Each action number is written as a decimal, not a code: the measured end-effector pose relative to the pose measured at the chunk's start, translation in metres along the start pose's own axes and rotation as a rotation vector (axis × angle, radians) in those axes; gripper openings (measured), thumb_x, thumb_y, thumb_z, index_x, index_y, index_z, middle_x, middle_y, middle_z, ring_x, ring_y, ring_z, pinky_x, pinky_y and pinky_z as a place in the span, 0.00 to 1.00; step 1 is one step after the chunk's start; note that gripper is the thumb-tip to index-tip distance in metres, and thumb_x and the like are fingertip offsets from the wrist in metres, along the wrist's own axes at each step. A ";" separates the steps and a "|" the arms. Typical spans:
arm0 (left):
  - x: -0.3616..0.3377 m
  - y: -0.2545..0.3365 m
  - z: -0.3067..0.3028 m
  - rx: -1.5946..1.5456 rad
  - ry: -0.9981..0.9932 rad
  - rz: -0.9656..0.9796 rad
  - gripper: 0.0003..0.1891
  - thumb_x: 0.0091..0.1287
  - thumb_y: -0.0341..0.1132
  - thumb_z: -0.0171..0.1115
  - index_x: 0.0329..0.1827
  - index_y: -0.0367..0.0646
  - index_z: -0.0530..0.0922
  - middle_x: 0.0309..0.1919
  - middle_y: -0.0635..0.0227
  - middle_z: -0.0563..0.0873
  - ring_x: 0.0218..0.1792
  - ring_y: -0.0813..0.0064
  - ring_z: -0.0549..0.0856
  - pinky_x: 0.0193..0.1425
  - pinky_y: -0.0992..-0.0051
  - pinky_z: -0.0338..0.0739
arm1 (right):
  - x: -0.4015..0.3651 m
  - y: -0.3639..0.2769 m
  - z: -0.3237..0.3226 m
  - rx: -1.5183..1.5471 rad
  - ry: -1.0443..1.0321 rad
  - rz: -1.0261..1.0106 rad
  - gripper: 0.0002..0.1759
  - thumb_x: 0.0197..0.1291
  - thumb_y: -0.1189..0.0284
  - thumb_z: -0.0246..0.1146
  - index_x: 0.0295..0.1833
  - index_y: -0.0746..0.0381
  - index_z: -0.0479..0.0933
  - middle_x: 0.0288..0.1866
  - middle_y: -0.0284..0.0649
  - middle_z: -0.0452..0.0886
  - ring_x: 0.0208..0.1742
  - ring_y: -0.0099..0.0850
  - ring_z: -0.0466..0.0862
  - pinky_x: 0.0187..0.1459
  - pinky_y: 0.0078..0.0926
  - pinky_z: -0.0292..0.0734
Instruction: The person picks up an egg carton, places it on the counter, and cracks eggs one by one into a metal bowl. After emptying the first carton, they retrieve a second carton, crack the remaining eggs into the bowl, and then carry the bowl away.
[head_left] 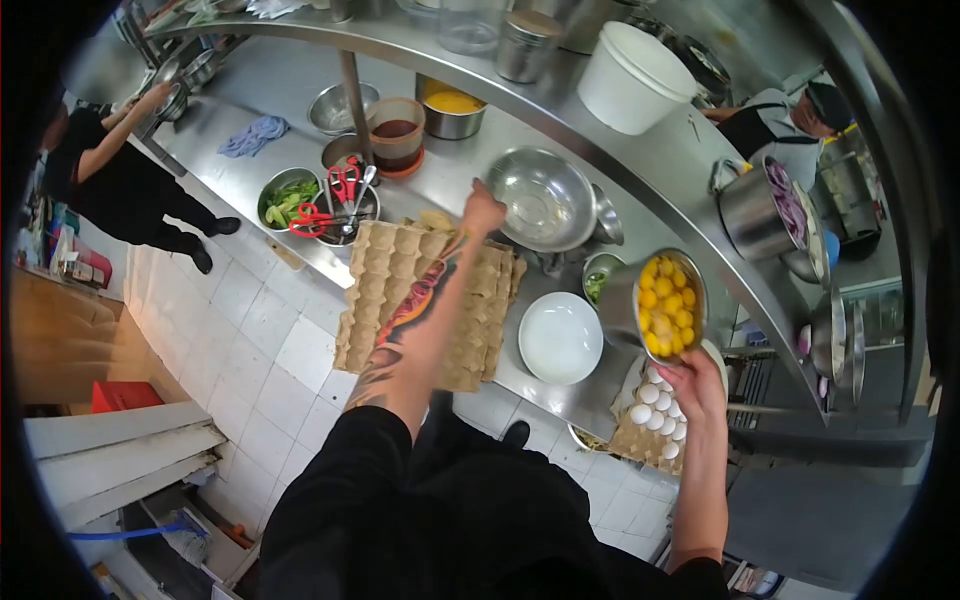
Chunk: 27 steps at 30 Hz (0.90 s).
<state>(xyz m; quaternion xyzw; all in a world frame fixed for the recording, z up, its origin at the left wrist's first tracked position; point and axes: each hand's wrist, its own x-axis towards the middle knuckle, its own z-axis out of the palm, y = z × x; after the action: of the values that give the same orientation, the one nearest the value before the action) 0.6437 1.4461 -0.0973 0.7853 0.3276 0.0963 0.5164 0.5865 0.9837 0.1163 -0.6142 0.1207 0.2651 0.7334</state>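
My left hand (484, 210) is closed at the left rim of a wide steel mixing bowl (570, 215); a little clear liquid seems to lie in its bottom. With my right hand (695, 383) I grip the lower edge of a steel pot (622, 305), tilted so that many whole egg yolks (666, 300) show inside. Below that hand, white eggs (655, 408) sit in a cardboard tray (632, 440). Stacked empty egg trays (385, 270) lie under my left forearm. Between them stands a white bowl (561, 338).
Red-handled scissors (345, 185) stand in a container beside a bowl of green leaves (285, 200). A white bucket (640, 78) rests on the overhead shelf (560, 105). One person (100, 170) stands at the left, another (775, 125) across the counter. A blue cloth (253, 136) lies farther left.
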 end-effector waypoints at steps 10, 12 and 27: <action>-0.177 -0.025 -0.120 -0.133 0.287 0.478 0.28 0.69 0.26 0.57 0.74 0.32 0.71 0.75 0.44 0.72 0.74 0.50 0.74 0.70 0.61 0.77 | 0.100 0.018 0.228 -0.042 -0.423 0.045 0.17 0.67 0.81 0.55 0.58 0.80 0.65 0.60 0.69 0.78 0.53 0.67 0.86 0.51 0.49 0.91; -0.236 -0.043 -0.158 -0.207 0.338 0.363 0.27 0.69 0.23 0.58 0.72 0.37 0.74 0.72 0.50 0.77 0.71 0.57 0.78 0.67 0.64 0.78 | 0.123 0.032 0.264 -0.035 -0.460 0.054 0.18 0.67 0.81 0.54 0.59 0.81 0.65 0.59 0.70 0.78 0.53 0.67 0.86 0.52 0.49 0.91; -0.512 -0.226 -0.235 -0.202 0.620 -0.330 0.25 0.70 0.19 0.52 0.72 0.38 0.74 0.62 0.57 0.85 0.59 0.70 0.85 0.56 0.72 0.81 | 0.236 0.157 0.398 0.186 -0.350 0.079 0.24 0.69 0.83 0.50 0.67 0.82 0.54 0.59 0.74 0.75 0.48 0.67 0.87 0.46 0.53 0.93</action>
<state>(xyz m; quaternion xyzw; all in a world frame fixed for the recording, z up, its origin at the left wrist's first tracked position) 0.0424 1.3646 -0.0937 0.6005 0.5795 0.2771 0.4761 0.6389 1.4412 -0.0475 -0.4833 0.0396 0.3841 0.7857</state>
